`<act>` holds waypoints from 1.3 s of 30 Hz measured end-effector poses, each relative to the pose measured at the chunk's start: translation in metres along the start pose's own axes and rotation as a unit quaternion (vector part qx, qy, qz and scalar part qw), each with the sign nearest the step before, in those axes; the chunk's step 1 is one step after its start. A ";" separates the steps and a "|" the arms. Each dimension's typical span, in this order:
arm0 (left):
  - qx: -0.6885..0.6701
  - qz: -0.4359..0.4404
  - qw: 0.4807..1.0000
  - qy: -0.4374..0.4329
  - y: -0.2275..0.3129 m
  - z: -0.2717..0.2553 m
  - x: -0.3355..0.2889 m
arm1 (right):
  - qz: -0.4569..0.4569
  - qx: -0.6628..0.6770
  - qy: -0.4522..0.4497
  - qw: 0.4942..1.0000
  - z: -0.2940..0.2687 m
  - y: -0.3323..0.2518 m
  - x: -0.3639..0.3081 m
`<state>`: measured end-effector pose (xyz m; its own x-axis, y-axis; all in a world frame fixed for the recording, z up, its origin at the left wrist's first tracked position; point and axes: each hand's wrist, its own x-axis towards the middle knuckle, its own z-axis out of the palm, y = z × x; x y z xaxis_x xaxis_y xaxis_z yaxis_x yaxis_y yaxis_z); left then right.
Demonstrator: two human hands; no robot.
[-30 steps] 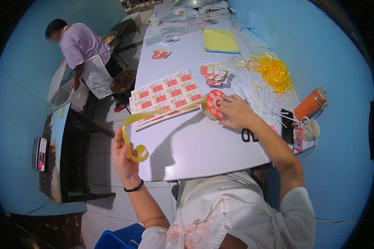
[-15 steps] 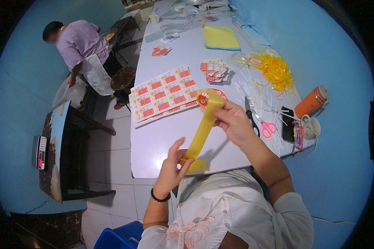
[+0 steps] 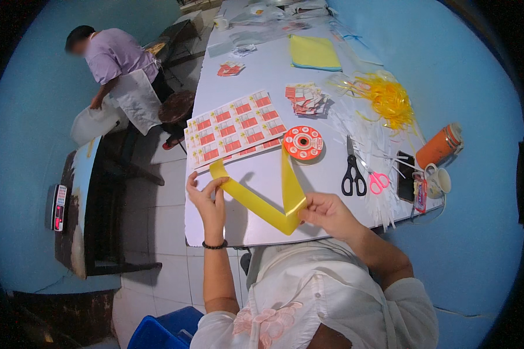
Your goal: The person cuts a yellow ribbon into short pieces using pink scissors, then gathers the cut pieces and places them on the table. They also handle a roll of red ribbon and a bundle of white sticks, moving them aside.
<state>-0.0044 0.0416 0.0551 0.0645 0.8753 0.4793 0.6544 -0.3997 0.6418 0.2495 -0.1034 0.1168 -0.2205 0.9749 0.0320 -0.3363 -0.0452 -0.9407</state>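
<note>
A wide yellow ribbon (image 3: 253, 205) stretches between my hands above the near part of the table. My left hand (image 3: 208, 195) pinches it close to its free end, which sticks up past the fingers. At a bend in the ribbon, my right hand (image 3: 326, 213) grips it between thumb and fingers. From that bend the ribbon runs up to a round red-and-white spool (image 3: 303, 143) lying flat on the table. Left of the spool lie stacked sheets of printed red-and-white labels (image 3: 233, 129). Black-handled scissors (image 3: 353, 177) rest to its right.
Pink-handled scissors (image 3: 379, 182), a phone (image 3: 406, 174), a mug (image 3: 438, 179) and an orange jar (image 3: 439, 146) sit along the right edge. Farther back are cut labels (image 3: 306, 99), a yellow ribbon heap (image 3: 388, 104) and a yellow cloth (image 3: 314, 53). A person (image 3: 119, 64) bends at far left.
My left hand has moved up and left with the ribbon's end. My right hand has come down toward the table's near edge, drawing the ribbon into a V and uncovering the spool.
</note>
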 end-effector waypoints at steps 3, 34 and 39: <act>-0.212 -0.143 0.963 -0.082 -0.023 0.016 0.011 | 0.027 -0.016 -0.017 0.999 0.007 0.003 -0.007; -0.624 -0.322 0.640 -0.313 0.014 0.033 -0.033 | -0.113 -0.772 0.133 0.611 -0.107 0.017 0.092; -0.803 -0.153 0.567 -0.104 -0.029 -0.067 0.010 | -0.160 -0.735 0.090 0.653 -0.126 0.000 0.083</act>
<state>-0.0735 0.0434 0.0816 0.3299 0.9169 0.2247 -0.8594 0.1932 0.4733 0.3471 0.0051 0.0770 -0.1987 0.8992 0.3899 0.9321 0.2963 -0.2082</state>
